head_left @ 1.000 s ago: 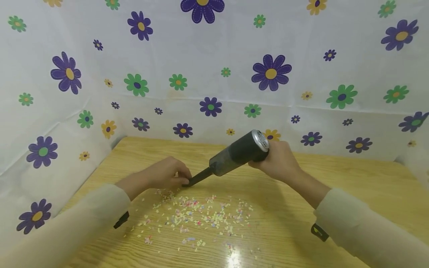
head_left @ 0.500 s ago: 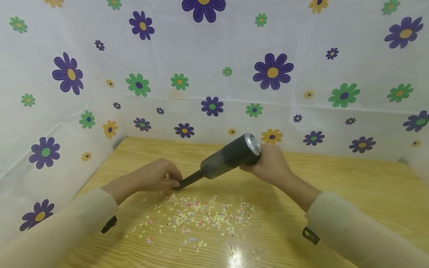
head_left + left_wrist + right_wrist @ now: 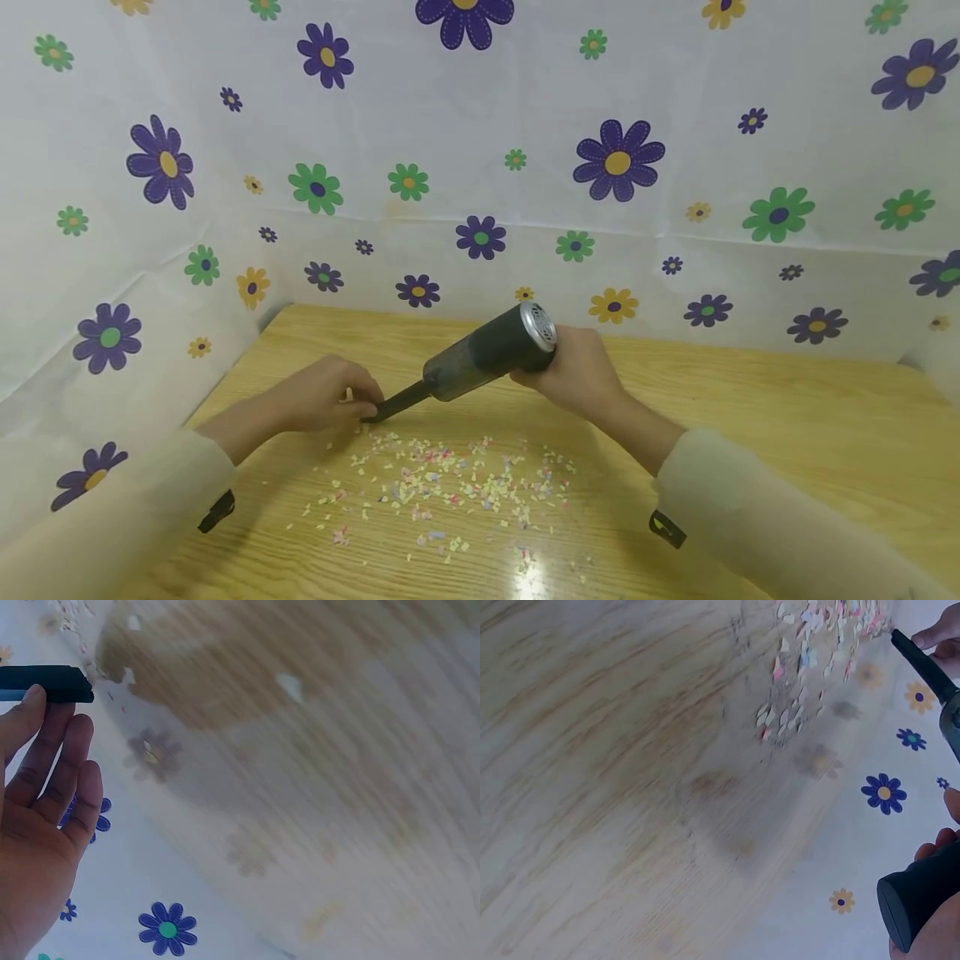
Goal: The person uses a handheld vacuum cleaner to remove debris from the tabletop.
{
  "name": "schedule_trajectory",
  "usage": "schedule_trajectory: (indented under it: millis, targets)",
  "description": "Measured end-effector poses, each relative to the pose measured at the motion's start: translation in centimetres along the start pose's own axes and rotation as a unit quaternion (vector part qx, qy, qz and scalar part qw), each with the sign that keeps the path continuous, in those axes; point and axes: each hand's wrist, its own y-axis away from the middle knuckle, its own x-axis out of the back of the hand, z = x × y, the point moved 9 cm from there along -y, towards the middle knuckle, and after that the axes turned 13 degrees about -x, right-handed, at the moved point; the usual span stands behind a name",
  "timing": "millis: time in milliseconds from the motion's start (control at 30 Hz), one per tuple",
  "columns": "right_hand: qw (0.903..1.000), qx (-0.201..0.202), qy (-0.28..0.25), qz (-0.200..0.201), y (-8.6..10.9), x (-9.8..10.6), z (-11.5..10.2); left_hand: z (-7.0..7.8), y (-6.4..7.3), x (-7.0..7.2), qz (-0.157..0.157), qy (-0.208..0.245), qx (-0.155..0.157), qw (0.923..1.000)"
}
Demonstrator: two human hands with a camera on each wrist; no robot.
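A black handheld vacuum cleaner with a silver vented end slants down to the left over the table. My right hand grips its handle, seen close up in the right wrist view as a dark handle with fingers round it. My left hand pinches the tip of the narrow nozzle between thumb and fingers; the left wrist view shows the nozzle end under the thumb. Small paper confetti in yellow, pink and blue lies scattered just in front of the nozzle.
The wooden table reaches away to the right. A white sheet with printed flowers rises behind it and along the left side. Light glares off the table's front.
Both hands and the vacuum cleaner have moved left together, so the nozzle tip now lies by the left end of the confetti. The grips look the same.
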Motion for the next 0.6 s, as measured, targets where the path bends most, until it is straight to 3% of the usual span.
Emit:
schedule_trajectory:
  millis: [600]
  targets:
    - [0.9979, 0.002, -0.053, -0.037, -0.7, -3.6, -3.2, -3.3, 3.8, 2.1, 0.018, -0.019, 0.058, 0.9979]
